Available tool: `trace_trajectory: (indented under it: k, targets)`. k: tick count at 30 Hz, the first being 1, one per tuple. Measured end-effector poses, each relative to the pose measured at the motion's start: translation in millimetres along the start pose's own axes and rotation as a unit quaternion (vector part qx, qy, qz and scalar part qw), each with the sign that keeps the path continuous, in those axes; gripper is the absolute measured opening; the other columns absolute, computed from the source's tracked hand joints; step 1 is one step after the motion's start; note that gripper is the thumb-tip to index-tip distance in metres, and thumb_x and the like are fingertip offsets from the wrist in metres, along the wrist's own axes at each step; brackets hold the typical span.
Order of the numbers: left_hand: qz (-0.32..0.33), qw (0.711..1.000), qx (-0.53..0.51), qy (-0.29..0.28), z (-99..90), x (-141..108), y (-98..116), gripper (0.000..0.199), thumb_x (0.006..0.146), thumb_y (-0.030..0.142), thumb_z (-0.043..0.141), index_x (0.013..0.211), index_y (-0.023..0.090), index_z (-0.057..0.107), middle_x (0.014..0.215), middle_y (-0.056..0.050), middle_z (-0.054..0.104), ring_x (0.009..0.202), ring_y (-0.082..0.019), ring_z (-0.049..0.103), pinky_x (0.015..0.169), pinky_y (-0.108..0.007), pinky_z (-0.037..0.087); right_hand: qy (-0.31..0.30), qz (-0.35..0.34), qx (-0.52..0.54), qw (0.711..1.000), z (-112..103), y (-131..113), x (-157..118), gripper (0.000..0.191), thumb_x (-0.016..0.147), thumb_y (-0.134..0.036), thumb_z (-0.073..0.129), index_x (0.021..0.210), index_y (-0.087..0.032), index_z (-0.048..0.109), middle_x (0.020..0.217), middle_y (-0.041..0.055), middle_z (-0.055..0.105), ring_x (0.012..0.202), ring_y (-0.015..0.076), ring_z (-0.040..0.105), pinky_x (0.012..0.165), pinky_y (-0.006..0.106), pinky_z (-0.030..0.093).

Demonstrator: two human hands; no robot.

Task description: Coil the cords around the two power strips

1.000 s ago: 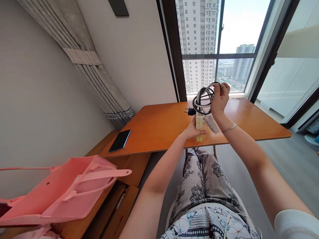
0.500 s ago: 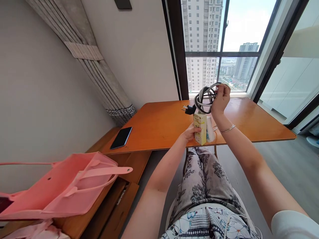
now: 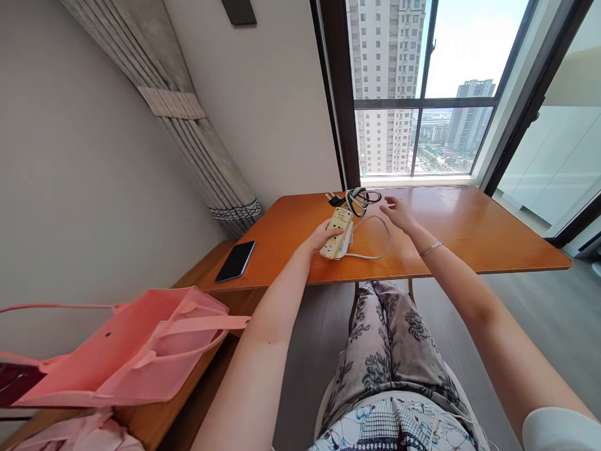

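Note:
My left hand grips a pale yellow power strip low over the front of the wooden table; whether the strip touches the tabletop I cannot tell. A coiled bundle of black and white cable lies at the strip's far end, with a black plug sticking out to the left. Partly hidden behind the strip is a white piece, from which a white cord loops to the right. My right hand is apart from the cable, just to its right, with fingers spread and nothing in them.
The orange-brown table reaches back to the window. A dark phone lies at its left end. A pink bag stands open on a lower wooden cabinet at left. A tied curtain hangs by the wall.
The power strip has moved left and down towards the tabletop in my left hand. My right hand has let go of the cable, and the white cord has swung out in a loop.

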State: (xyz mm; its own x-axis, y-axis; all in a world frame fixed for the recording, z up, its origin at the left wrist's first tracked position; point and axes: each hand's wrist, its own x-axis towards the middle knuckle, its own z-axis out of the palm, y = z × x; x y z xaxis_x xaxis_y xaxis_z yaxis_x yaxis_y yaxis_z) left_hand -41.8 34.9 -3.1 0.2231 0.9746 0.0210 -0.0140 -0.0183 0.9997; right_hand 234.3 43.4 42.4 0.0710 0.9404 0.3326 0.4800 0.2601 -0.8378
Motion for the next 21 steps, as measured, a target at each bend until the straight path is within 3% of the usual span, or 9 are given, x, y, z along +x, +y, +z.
trace_trajectory:
  k: [5,9,12,16,21]
  targets:
    - [-0.038,0.993,0.091,0.069,-31.1,1,5,0.076,0.043,0.052,0.09,0.103,0.016,0.062,0.092,-0.008,0.074,0.08,-0.026,0.07,0.072,-0.037,0.055,-0.068,0.041,-0.011,0.997,32,24,-35,0.042,0.083,-0.036,0.071,0.117,-0.012,0.066,0.115,0.0153,0.065,0.097,0.0209,0.065,0.098,0.04,0.049]
    - [-0.029,0.982,0.13,0.132,-41.8,-1,9,0.066,0.047,0.051,0.086,0.097,0.016,0.061,0.091,-0.009,0.072,0.082,-0.026,0.068,0.069,-0.035,0.053,-0.088,0.051,0.038,0.994,63,30,-59,0.056,0.094,-0.045,0.055,0.139,-0.012,0.049,0.102,0.0088,0.066,0.068,0.0153,0.065,0.075,0.033,0.056]
    - [-0.021,0.973,0.15,0.172,-45.2,-6,12,0.059,0.051,0.049,0.085,0.094,0.018,0.061,0.092,-0.009,0.072,0.083,-0.026,0.068,0.069,-0.034,0.053,-0.083,0.031,0.073,0.993,88,32,-65,0.061,0.087,-0.029,0.066,0.143,-0.018,0.046,0.106,0.0067,0.064,0.073,0.0153,0.067,0.08,0.033,0.057]
    - [-0.042,0.981,0.143,0.125,-49.1,-16,16,0.063,0.05,0.053,0.085,0.098,0.017,0.063,0.084,-0.006,0.071,0.072,-0.024,0.066,0.062,-0.032,0.05,-0.076,0.028,0.062,0.995,119,35,-58,0.033,0.081,-0.009,0.059,0.112,-0.016,0.067,0.112,0.0114,0.066,0.102,0.0211,0.066,0.104,0.038,0.048]
    - [-0.09,0.991,0.094,0.044,-48.1,-25,18,0.066,0.048,0.052,0.087,0.098,0.017,0.063,0.079,-0.005,0.071,0.063,-0.021,0.064,0.058,-0.031,0.049,-0.112,0.033,0.089,0.989,156,28,-46,0.029,0.075,-0.005,0.06,0.1,-0.017,0.068,0.11,0.0087,0.07,0.104,0.021,0.066,0.099,0.035,0.051]
